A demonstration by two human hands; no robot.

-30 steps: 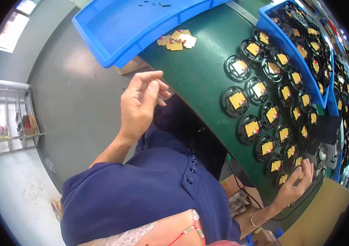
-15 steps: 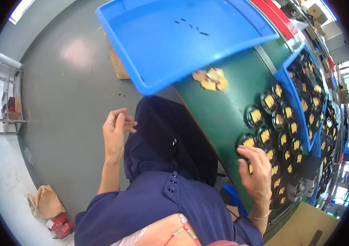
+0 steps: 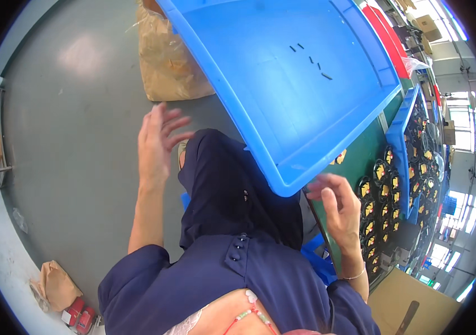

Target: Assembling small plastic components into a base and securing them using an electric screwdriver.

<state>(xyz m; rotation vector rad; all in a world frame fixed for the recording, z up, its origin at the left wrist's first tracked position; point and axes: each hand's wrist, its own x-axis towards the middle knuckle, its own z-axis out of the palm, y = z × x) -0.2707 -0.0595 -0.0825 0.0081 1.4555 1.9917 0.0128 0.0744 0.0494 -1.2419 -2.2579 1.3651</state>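
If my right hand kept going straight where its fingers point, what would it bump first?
Probably the blue plastic tray, at its near corner: your right hand's fingers aim that way. I can't tell how deep the gap is.

Lighting is bright and fairly even, strongest at the right, where the windows (image 3: 464, 211) burn out to white. A soft, pale glare patch gleams on the grey floor (image 3: 87, 128). Motion blur smears the left hand (image 3: 155, 145) and the right hand (image 3: 343, 209), while the blue plastic tray (image 3: 271, 100) looks clearer. Fisheye distortion bows the white wall (image 3: 3, 240), and black fills the corners.
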